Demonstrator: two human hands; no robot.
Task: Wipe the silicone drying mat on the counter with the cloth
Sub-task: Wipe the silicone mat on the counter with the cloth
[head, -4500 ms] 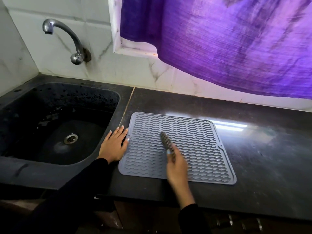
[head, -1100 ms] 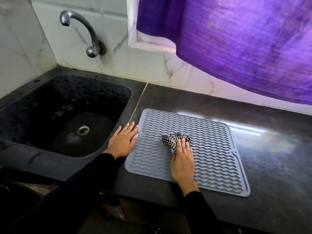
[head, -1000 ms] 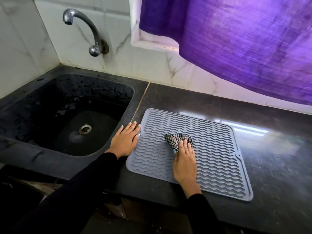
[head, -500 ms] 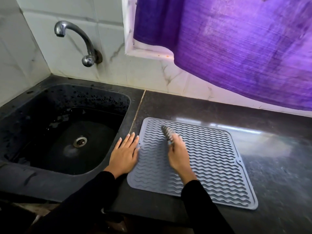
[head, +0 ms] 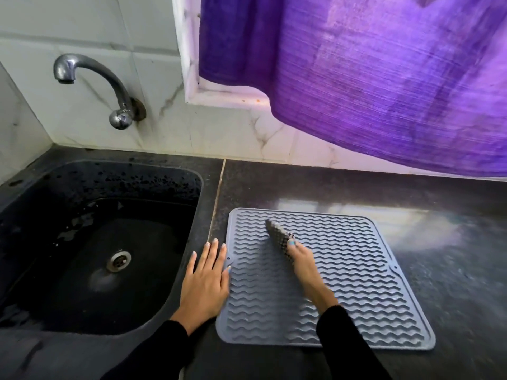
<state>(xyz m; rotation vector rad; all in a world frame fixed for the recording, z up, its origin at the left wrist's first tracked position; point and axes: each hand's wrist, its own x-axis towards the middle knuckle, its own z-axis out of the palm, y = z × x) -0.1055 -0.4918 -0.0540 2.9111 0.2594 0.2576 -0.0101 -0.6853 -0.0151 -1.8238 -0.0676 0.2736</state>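
- Head view: a grey silicone drying mat (head: 356, 275) with wavy ridges lies flat on a dark counter (head: 452, 264).
- The left hand (head: 205, 286) lies open and flat, palm down, fingers spread a little; it holds nothing. It rests on the counter strip at the mat's left edge, its thumb side touching that edge.
- The right hand (head: 307, 270) is on the mat, turned on its side and blurred. Its fingers are closed around a checked black-and-white cloth (head: 277, 234), which sticks out beyond the fingertips and presses on the mat's upper left part.
- Both arms wear black sleeves (head: 348, 346).
- Left of the left hand, a black sink (head: 192, 187) with a metal drain (head: 118, 260) is sunk into the counter.
- Beyond the sink, a curved metal tap (head: 109, 86) comes out of the white tiled wall.
- Beyond the right hand, a purple curtain (head: 370, 78) hangs over the back of the counter.
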